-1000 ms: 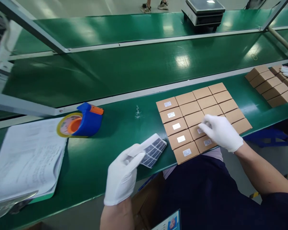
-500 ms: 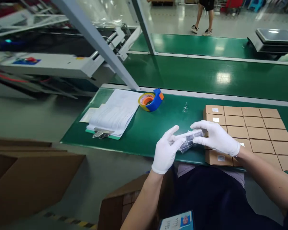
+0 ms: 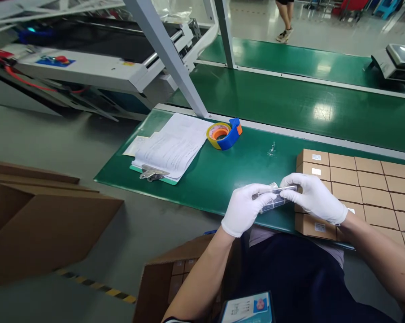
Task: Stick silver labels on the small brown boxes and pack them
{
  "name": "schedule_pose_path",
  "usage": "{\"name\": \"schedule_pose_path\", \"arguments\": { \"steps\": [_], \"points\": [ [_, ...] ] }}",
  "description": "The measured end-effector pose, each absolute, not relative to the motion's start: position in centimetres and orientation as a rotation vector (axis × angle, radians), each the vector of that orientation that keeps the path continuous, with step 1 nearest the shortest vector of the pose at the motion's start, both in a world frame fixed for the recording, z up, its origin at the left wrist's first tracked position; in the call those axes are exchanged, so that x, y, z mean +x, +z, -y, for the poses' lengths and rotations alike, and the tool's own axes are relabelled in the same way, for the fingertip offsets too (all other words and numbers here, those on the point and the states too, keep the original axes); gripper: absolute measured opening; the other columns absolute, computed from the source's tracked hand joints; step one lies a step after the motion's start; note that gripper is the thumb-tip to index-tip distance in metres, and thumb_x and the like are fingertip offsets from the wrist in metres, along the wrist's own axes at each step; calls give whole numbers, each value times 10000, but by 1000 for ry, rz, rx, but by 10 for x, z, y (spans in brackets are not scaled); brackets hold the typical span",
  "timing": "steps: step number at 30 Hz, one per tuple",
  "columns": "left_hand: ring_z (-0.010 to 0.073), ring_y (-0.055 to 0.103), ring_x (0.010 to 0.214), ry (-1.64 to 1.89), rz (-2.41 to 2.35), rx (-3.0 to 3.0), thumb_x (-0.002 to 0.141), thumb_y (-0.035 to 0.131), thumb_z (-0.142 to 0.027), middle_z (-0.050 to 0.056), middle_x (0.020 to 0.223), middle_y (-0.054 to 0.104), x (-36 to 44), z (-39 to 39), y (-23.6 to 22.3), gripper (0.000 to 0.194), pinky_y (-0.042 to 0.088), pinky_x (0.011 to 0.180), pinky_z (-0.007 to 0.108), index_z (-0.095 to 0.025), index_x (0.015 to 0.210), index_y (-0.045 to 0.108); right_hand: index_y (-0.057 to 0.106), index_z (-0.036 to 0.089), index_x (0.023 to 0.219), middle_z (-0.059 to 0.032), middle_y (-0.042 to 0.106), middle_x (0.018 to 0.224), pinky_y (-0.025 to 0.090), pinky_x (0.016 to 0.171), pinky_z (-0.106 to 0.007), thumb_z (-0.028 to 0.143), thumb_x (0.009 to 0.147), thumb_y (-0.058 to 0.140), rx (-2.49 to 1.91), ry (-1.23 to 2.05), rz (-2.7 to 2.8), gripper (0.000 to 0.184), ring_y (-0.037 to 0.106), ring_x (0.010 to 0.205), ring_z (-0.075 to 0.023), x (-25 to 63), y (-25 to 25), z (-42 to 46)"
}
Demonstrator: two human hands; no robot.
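Between my two white-gloved hands is a small clear plastic package with dark segments inside [image 3: 275, 203], held over the front edge of the green table [image 3: 202, 188]. My left hand [image 3: 247, 208] grips its left end, thumb on the near side. At the other end, my right hand [image 3: 311, 197] pinches it between thumb and fingers. What exactly the package contains is too small to make out. Close by my right hand stands a block of small brown cardboard boxes [image 3: 360, 190] in rows, some with white labels.
A tape dispenser [image 3: 224, 134] and a clipboard with papers [image 3: 175, 143] lie to the left. Behind runs a green conveyor [image 3: 272, 94], with a scale [image 3: 399, 63] beyond. Open cartons [image 3: 54, 224] stand on the floor; one below me [image 3: 155, 287] holds small boxes. A person walks at the back.
The view has shifted, so the table things appear further right. Both hands still hold the package, which is now turned flatter and more level, with my left fingers further over it.
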State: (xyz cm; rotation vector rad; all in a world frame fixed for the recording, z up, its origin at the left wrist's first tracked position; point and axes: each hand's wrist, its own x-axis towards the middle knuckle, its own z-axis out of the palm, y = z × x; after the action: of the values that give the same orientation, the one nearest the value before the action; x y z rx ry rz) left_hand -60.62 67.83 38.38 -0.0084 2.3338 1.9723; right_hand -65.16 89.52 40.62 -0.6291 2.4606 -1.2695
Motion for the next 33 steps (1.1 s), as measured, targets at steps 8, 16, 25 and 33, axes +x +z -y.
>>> {"name": "schedule_pose_path", "arguments": {
  "steps": [8,16,25,33],
  "points": [
    [198,723,793,1951,-2274,-96,823,793,-377,34,884,791,-609,-688,379,177,575,736,273,-208,874,785,652,201,851,27,645,716,432,630,-272,352,904,686,-481,-1283,-2422,163,557,657,-141,-653,403,-904],
    [260,749,960,2163,-2105,-309,785,827,-405,84,1010,806,-609,-698,372,255,601,915,365,-190,924,824,700,228,1068,-39,739,959,550,809,-362,338,940,691,-558,-1317,-2777,170,685,856,-210,-644,400,-915],
    [272,740,1016,2163,-2016,-364,764,853,-420,98,1076,799,-610,-709,376,312,594,921,363,-181,962,825,732,279,1034,-60,710,978,557,802,-374,228,1017,571,-865,-1099,-3158,170,666,894,-215,-635,389,-932],
    [272,723,982,2081,-2057,-417,807,805,-519,95,1033,795,-610,-712,373,371,583,814,335,-177,951,821,672,328,1240,-73,723,1087,548,913,-480,131,982,584,-1080,-1204,-3232,336,661,1030,-265,-622,392,-930]
  ]
}}
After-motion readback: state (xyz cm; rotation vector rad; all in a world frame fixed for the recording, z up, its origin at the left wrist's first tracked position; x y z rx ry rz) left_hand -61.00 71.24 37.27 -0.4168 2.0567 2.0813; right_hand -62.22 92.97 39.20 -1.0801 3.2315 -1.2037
